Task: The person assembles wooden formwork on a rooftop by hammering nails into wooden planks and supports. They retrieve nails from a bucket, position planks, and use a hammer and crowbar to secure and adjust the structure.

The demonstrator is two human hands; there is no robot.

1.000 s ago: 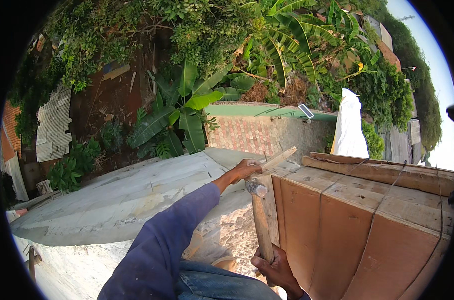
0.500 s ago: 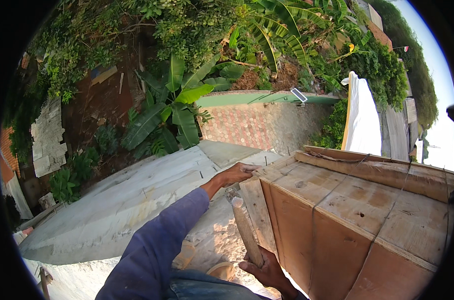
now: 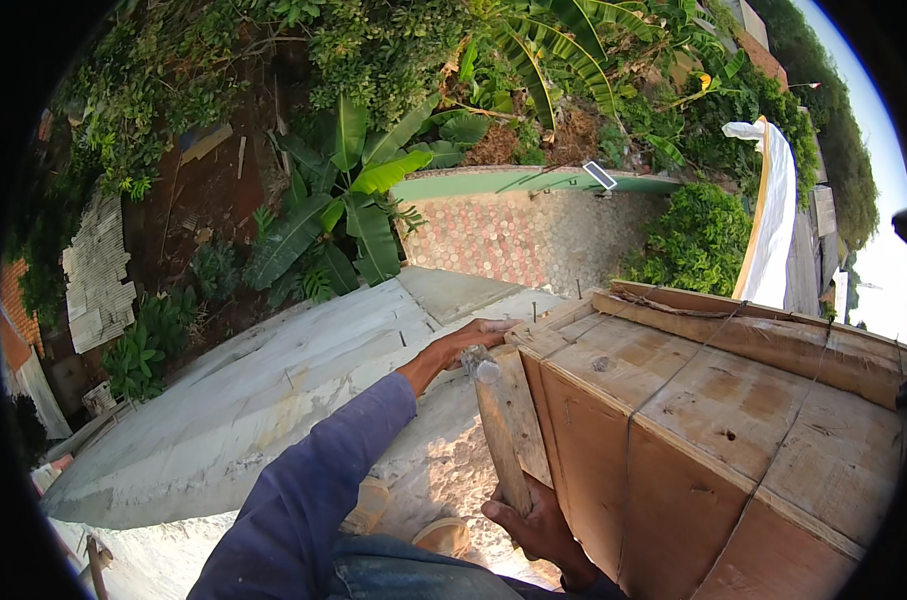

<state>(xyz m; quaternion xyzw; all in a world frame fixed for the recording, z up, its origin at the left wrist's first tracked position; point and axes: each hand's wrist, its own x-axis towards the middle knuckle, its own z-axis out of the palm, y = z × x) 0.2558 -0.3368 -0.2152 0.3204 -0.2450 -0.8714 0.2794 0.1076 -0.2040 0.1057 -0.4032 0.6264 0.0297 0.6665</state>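
Note:
My right hand (image 3: 536, 525) is wrapped round the lower wooden handle of a hammer (image 3: 502, 435), its worn metal head pointing up and away. The hammer stands in front of a short upright board (image 3: 524, 415) at the end of a tall wooden formwork box (image 3: 664, 395). My left hand (image 3: 479, 335) reaches forward to the near-left top corner of this formwork, its fingers closed against the board end. The fingertips are partly hidden there. Wire ties (image 3: 664, 382) run across the plywood sides and top planks of the formwork.
A grey concrete slab (image 3: 304, 370) with upright nails slopes off to the left, its edge high above the ground. Below lie banana plants (image 3: 354, 215) and a paved yard (image 3: 504, 235). A white sheet (image 3: 774, 220) stands beyond the formwork. A round container (image 3: 444, 537) sits by my legs.
The hammer head has risen a little and moved slightly right, nearer my left hand. My left hand stays at the formwork corner. The white sheet has shifted right and bent.

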